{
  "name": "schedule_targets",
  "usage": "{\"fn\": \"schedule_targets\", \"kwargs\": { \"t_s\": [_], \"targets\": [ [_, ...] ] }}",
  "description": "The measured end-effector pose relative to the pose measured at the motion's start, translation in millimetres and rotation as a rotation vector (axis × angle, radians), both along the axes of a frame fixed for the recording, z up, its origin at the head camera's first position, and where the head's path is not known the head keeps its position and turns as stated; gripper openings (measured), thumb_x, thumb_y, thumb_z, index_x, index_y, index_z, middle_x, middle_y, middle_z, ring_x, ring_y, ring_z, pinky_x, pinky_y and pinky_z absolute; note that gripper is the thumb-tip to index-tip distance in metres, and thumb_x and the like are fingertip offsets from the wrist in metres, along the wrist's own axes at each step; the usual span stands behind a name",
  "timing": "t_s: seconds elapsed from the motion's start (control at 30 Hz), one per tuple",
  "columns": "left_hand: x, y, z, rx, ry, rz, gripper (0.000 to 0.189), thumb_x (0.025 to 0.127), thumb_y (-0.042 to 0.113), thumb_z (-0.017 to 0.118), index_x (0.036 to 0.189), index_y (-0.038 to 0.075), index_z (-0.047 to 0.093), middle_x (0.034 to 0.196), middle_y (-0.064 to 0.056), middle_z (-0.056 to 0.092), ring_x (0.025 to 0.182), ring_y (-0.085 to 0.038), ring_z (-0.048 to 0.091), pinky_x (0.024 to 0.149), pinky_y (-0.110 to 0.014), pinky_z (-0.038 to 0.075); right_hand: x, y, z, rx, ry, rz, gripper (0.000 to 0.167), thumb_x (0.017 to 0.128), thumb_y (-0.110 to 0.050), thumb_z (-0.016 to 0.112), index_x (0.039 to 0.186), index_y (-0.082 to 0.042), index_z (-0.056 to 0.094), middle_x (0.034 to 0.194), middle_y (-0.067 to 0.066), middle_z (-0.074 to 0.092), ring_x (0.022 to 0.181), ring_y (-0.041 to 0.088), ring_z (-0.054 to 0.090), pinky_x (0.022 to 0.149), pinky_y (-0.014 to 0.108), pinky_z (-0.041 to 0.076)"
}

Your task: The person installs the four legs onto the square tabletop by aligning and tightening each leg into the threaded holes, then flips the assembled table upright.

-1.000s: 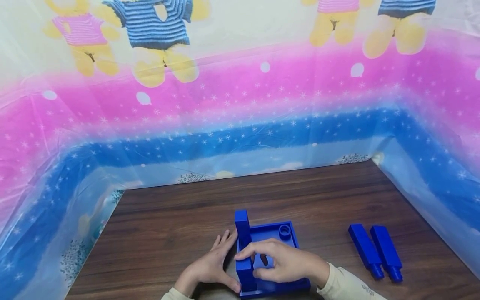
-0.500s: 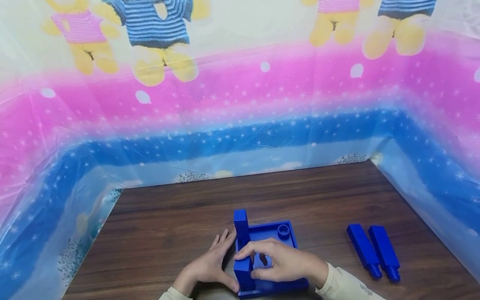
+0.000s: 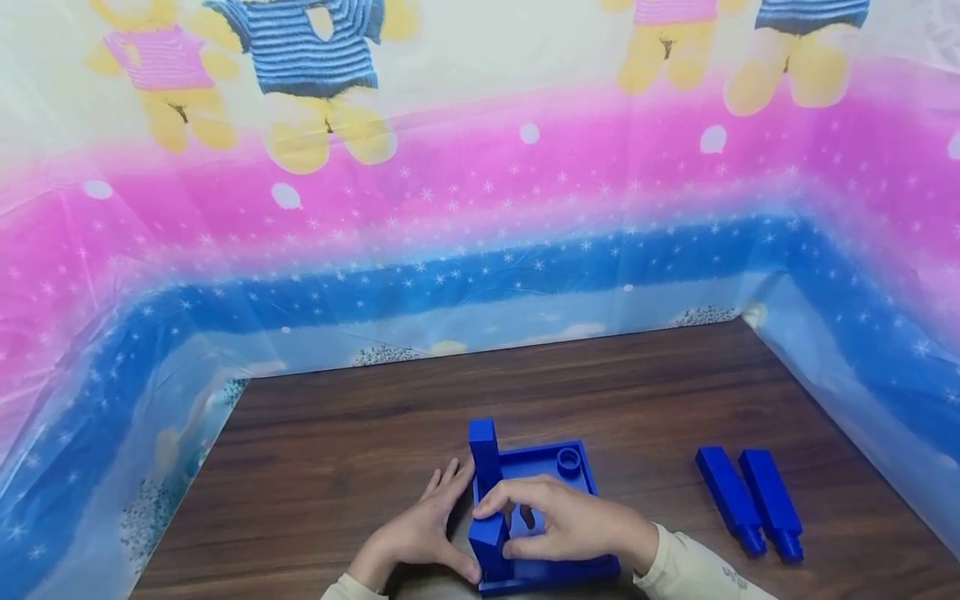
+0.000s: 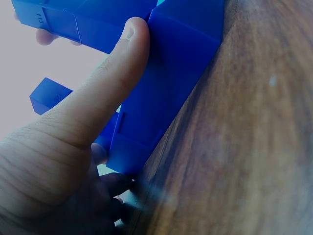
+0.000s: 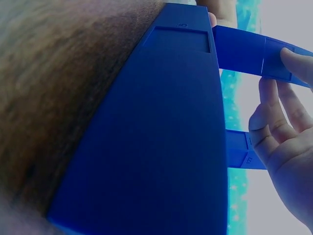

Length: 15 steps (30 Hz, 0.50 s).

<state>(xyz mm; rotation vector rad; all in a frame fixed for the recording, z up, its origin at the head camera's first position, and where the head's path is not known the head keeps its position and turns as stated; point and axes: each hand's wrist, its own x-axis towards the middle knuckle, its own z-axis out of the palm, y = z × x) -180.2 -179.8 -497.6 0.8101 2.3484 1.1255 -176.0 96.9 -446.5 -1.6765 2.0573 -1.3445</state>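
A blue square panel (image 3: 577, 447) with a raised rim lies flat on the table. Two blue square legs stand on its left corners. My right hand (image 3: 570, 521) pinches the near leg (image 3: 489, 542) between thumb and fingers; the right wrist view shows the held leg (image 5: 244, 51) too. Behind it rises the far leg (image 3: 483, 446). Along the panel's left side rests my left hand (image 3: 423, 529), fingers stretched toward the far corner and thumb against the near corner. In the left wrist view that thumb (image 4: 129, 54) presses on the panel's side. The near leg's foot is mostly hidden.
At right, two loose blue legs (image 3: 729, 500) with threaded ends lie side by side on the brown wooden table (image 3: 360, 442). A round socket (image 3: 569, 462) stands in the panel's far right corner. A printed cloth (image 3: 525, 192) hangs around the table's back and sides.
Almost nothing differs: the right fingers have shifted slightly on the near leg. The left hand, the panel and the loose legs stay where they were.
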Motion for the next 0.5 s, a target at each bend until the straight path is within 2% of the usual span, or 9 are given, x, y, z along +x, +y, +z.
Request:
{"fn": "schedule_targets", "kwargs": {
  "t_s": [0.1,0.27,0.5],
  "targets": [
    [0.6,0.3,-0.3,-0.002,0.006,0.002,0.134,0.075,0.034,0.098,0.168,0.001,0.006,0.174,-0.025,0.005,0.158,-0.050,-0.010,0.121,-0.075,-0.004,1.2,0.3,-0.5,0.006,-0.024,-0.004,0.036,0.100,-0.006,0.072,0.135,-0.009,0.061,0.134,0.009,0.069,0.101,0.007,0.067,0.076,0.022,0.059],
    [-0.6,-1.0,-0.7,-0.001,0.010,-0.011,0.135,0.076,0.042,0.096,0.168,0.001,0.007,0.174,-0.025,0.005,0.158,-0.050,-0.009,0.121,-0.074,-0.004,2.1,0.4,-1.1,-0.008,-0.055,0.001,0.036,0.100,-0.005,0.073,0.133,-0.008,0.060,0.134,0.010,0.068,0.118,0.012,0.066,0.088,0.030,0.061],
    [-0.6,-0.7,0.8,0.007,0.006,-0.018,0.135,0.076,0.041,0.096,0.168,-0.001,0.007,0.174,-0.026,0.005,0.158,-0.050,-0.010,0.121,-0.074,-0.004,1.6,-0.7,-1.3,-0.034,-0.029,0.004,0.036,0.099,-0.003,0.074,0.133,-0.007,0.060,0.131,0.010,0.069,0.117,0.012,0.067,0.090,0.029,0.061]
  ]
}}
